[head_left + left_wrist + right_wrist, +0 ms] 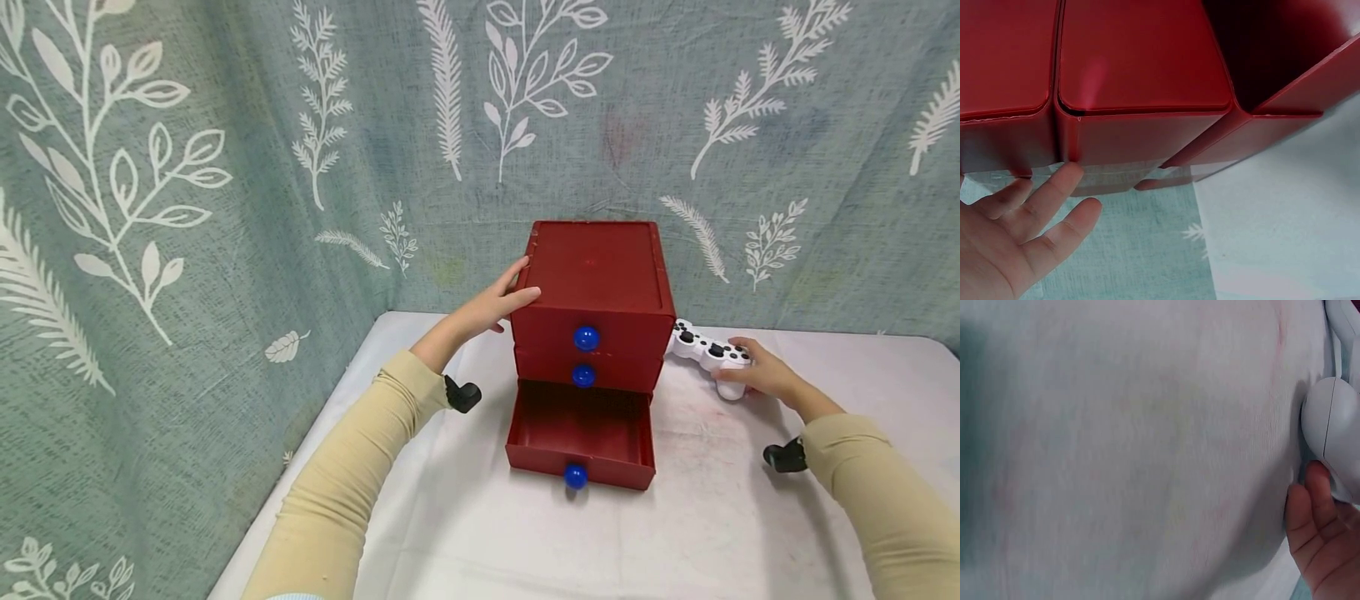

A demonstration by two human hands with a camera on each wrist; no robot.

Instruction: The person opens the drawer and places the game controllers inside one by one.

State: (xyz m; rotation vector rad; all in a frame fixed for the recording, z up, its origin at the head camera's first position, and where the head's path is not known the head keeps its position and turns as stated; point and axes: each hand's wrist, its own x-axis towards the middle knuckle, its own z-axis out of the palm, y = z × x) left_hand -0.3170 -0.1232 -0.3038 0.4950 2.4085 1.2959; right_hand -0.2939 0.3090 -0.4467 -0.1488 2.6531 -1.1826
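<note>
A small red drawer cabinet (592, 275) with blue round knobs stands on the table. Its bottom drawer (577, 425) is pulled out and nothing shows inside; the two drawers above it are closed. My left hand (491, 307) rests against the cabinet's upper left side, fingers spread and fairly straight, as the left wrist view also shows. To the right of the cabinet lies a white game controller (705, 348) with black sticks and buttons. My right hand (767, 372) grips the controller's right handle (1329, 419), fingers at its side; its left end is partly hidden behind the cabinet.
A white cloth (480, 533) covers the table. Behind and to the left hangs a green curtain (450, 208) with white leaf patterns, close to the table's back edge. The open drawer juts toward the front, its blue knob (576, 477) foremost.
</note>
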